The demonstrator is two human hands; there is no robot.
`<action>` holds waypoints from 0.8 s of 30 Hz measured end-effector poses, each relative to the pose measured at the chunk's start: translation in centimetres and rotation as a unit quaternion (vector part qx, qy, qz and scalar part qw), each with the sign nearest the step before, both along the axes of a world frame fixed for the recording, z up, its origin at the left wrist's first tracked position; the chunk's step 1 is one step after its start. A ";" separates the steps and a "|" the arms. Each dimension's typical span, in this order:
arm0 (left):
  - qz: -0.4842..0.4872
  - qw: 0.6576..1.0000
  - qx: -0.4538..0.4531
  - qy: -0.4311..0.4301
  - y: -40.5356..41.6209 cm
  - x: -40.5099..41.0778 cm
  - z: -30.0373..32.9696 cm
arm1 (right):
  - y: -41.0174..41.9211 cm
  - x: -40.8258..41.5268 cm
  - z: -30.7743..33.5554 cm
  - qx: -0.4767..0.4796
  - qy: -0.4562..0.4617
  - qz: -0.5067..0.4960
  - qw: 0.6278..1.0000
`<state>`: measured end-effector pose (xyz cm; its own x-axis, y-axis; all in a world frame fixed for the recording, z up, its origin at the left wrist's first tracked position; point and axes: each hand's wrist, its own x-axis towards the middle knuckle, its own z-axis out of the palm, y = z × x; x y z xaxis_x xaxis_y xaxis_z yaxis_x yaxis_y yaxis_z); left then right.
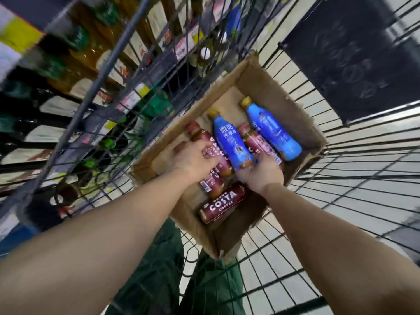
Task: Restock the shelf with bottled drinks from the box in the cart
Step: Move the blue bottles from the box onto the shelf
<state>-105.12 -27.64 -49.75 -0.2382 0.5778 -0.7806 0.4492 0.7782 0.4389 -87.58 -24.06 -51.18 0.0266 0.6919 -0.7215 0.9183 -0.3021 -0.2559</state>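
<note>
- Both bare forearms reached from the near edge down into the wire cart (341, 201), and dark green trousers showed beneath them through the mesh
- Inside the cart sat an open cardboard box (272, 87), tilted in view, with the bottled drinks lying loose on their sides in it
- The left hand (193, 159) lay over a maroon coffee bottle (205, 138) at the left of the box, its fingers (210, 160) curled onto the bottle; whether they had closed fully round it could not be told
- The right hand (261, 173) gripped the near end of a blue bottle (231, 142) that lay in the middle of the box, yellow cap pointing far
- A second blue bottle (272, 130) lay at the right, another maroon one between the two blues, and a maroon bottle marked COSTA (223, 204) lay nearest, crosswise
- The shelf (79, 71) stood at the left beyond the cart wall, already crowded with bottles and badly blurred
- Risk, as a judgement: the blue bottle was held only by its end, so it could pivot and slip on the lift
- The loose bottles touched one another, so pulling one out could roll its neighbours or catch a cap on the box wall or cart wires
</note>
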 end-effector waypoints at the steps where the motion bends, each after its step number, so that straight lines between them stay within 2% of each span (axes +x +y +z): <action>1: 0.036 0.999 -0.012 -0.030 0.3 0.4 -0.1 | 0.0 0.3 0.4 -0.020 0.019 -0.019 0.999; 5: 0.127 0.983 -0.076 -0.109 1.0 2.2 -0.4 | -0.6 1.0 2.1 -0.042 0.139 -0.075 0.987; 8: 0.273 0.925 -0.114 -0.240 0.7 3.3 -0.9 | -1.2 0.8 2.6 -0.047 0.207 -0.045 0.976; 10: 0.315 0.898 -0.109 -0.285 0.3 3.6 -1.3 | -1.1 0.9 2.4 -0.088 0.232 -0.028 0.968; 11: 0.314 0.897 -0.106 -0.293 0.0 3.6 -1.5 | -1.0 1.2 2.2 -0.095 0.237 -0.032 0.966; 12: 0.304 0.901 -0.100 -0.292 -0.2 3.4 -1.6 | -0.6 1.6 1.7 -0.068 0.216 -0.030 0.974; 14: 0.269 0.918 -0.088 -0.277 -0.8 2.8 -2.1 | 0.9 2.4 0.3 0.072 0.115 0.008 0.991; 16: 0.239 0.930 -0.073 -0.269 -1.2 2.1 -2.4 | 2.9 2.8 -0.3 0.172 0.035 0.033 0.984; 21: 0.204 0.943 -0.065 -0.254 -1.9 0.7 -2.8 | 6.0 3.8 -3.0 0.131 -0.031 0.023 0.991; 24: 0.219 0.938 -0.071 -0.258 -2.4 0.6 -3.2 | 6.6 3.7 -3.8 0.118 -0.108 0.077 0.984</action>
